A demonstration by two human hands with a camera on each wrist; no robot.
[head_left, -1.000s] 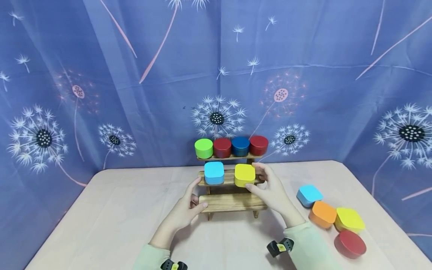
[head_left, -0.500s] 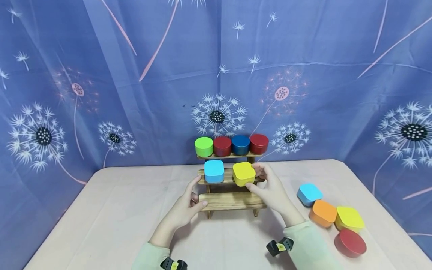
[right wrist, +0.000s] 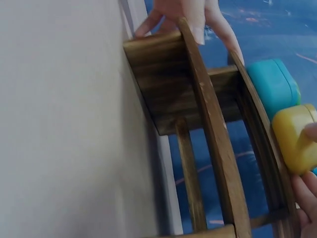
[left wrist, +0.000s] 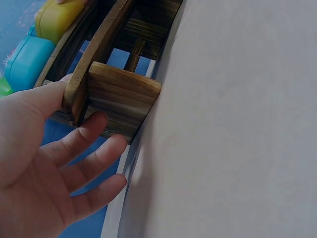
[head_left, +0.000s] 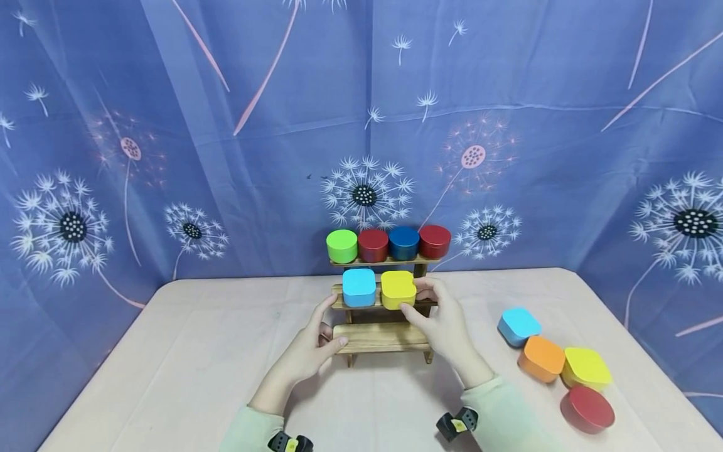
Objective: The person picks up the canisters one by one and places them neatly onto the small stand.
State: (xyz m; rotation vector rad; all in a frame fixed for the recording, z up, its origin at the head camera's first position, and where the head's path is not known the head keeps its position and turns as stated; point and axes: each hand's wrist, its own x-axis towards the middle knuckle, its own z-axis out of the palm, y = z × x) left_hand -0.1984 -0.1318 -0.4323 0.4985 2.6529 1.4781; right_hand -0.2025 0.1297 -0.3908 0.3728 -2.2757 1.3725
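My right hand (head_left: 446,320) pinches a small yellow rounded-square box (head_left: 398,290) with a lid seam, thumb at its front and fingers at its right side. The box is on the middle tier of a three-tier wooden stand (head_left: 384,338), close beside a light blue box (head_left: 359,287) of the same shape. At the stand's left end, my left hand (head_left: 305,351) touches the wood with thumb and index finger. Its other fingers are spread and loosely bent in the left wrist view, beside the bottom board (left wrist: 101,44). The right wrist view cuts off most of my right hand (right wrist: 308,198).
Along the top tier stand round boxes: green (head_left: 342,246), red (head_left: 373,245), blue (head_left: 403,243) and red (head_left: 435,242). On the table (head_left: 186,364) at right lie light blue (head_left: 519,326), orange (head_left: 541,359), yellow (head_left: 586,367) and red (head_left: 587,408) boxes. A patterned blue cloth (head_left: 271,188) hangs behind.
My right hand has slid the yellow box left along the middle tier, toward the light blue box; it was turned slightly midway and now sits squarer. My left hand has stayed put.
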